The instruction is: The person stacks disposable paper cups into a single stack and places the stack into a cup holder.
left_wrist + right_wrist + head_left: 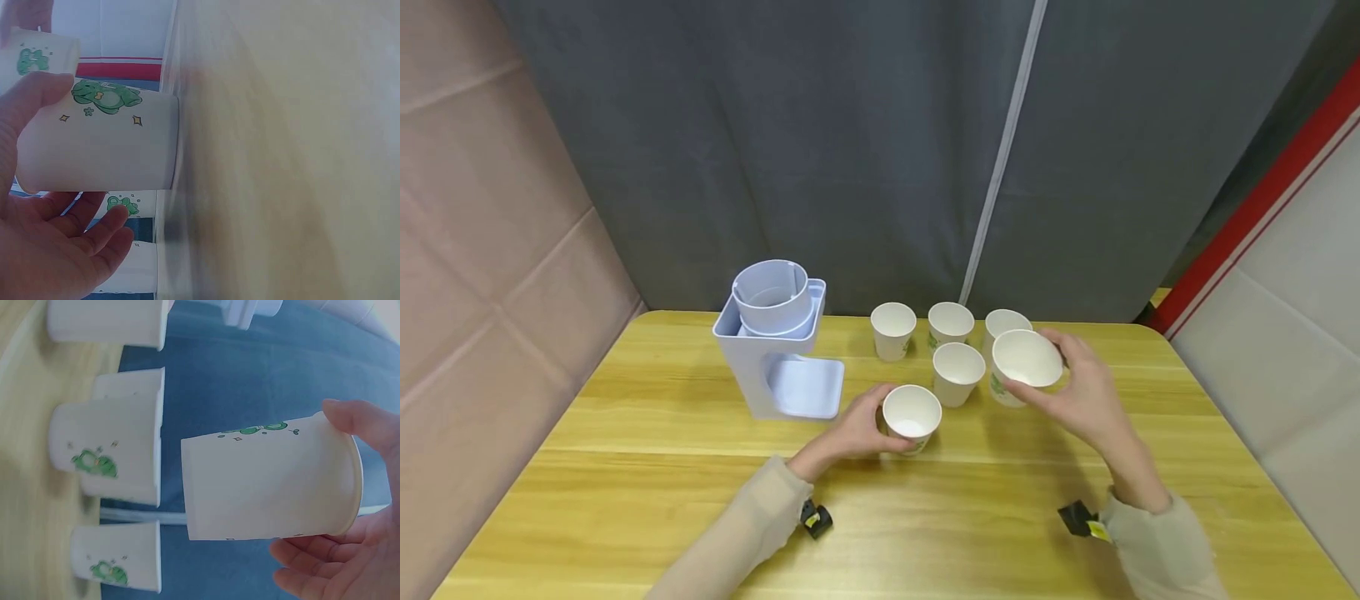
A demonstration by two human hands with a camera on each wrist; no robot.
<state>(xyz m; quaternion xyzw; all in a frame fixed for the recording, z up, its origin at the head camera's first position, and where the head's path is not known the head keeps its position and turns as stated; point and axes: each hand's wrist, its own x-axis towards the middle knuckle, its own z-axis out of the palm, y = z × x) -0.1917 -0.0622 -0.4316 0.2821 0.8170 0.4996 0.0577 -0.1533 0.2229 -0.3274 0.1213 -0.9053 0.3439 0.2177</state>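
Wide yellow wooden table [662,467], and on its left side stands the pale lavender cup dispenser [775,342], its round tube open at the top, flat tray at the foot. Nothing visible inside that tube from here. To the right of it, a cluster of white paper cups: three in the back row [950,323], one in front of them [958,373], all upright, all showing empty white insides. Now the hands. The left hand [857,429] wraps its fingers round a cup [912,417] standing on the table, closest to the person, empty. The right hand [1086,392] grips another cup [1026,360] by its rim, lifted clear of the wood, mouth tilted toward the camera, also empty. Up close, each cup carries a small green frog print with tiny stars; no writing readable.
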